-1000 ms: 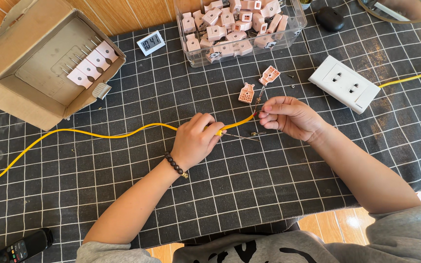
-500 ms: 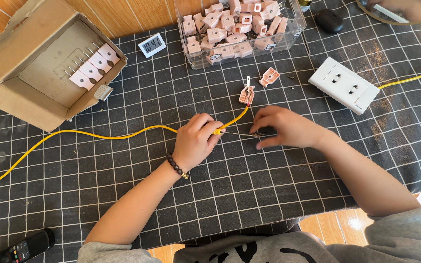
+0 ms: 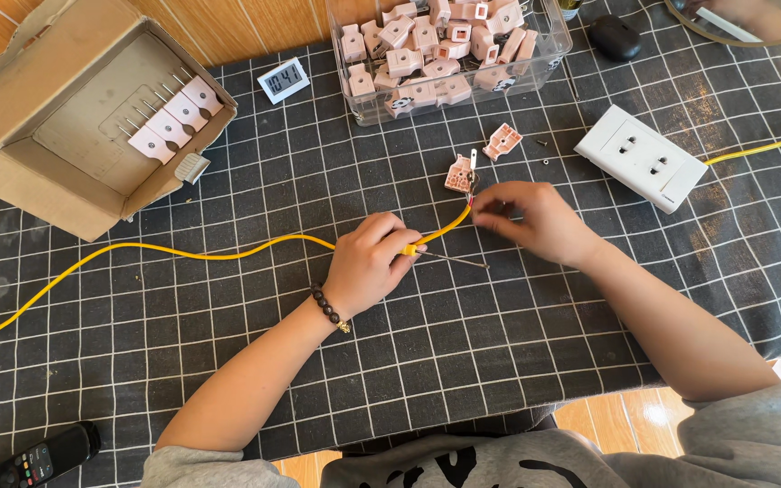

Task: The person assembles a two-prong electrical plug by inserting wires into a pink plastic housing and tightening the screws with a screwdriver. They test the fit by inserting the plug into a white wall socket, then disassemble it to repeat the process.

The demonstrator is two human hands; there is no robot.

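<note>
As seen from the head: black gridded mat (image 3: 228, 361), both forearms reaching in from below.
Left hand (image 3: 374, 264): curled shut around the yellow cable (image 3: 228, 255), pinning it to the mat; thin metal rod (image 3: 452, 259) with a yellow grip poking out from under the fingers, perhaps a small screwdriver.
Right hand (image 3: 535, 220): fingertips pinched together on the bare end of the cable, nothing else held.
Cable end: raised off the mat, just beneath the pink plug piece (image 3: 458, 173), seemingly touching it; contact hidden by the fingertips.
Changed within the last second: right fingers drawn closer and tighter onto the cable tip; left hand almost unmoved, same clamp as before.
Meaning for the work: judged to be fine fitting at the tip, cable end now kept right at the pink piece.
Nearby: second pink piece (image 3: 503, 142) beside the first; white socket block (image 3: 641, 158) to the right; clear tub (image 3: 553, 56) of pink pieces behind.
Further off: cardboard box (image 3: 38, 126) at far left; small clock (image 3: 283, 79); remote control (image 3: 33, 455) at the near edge.
</note>
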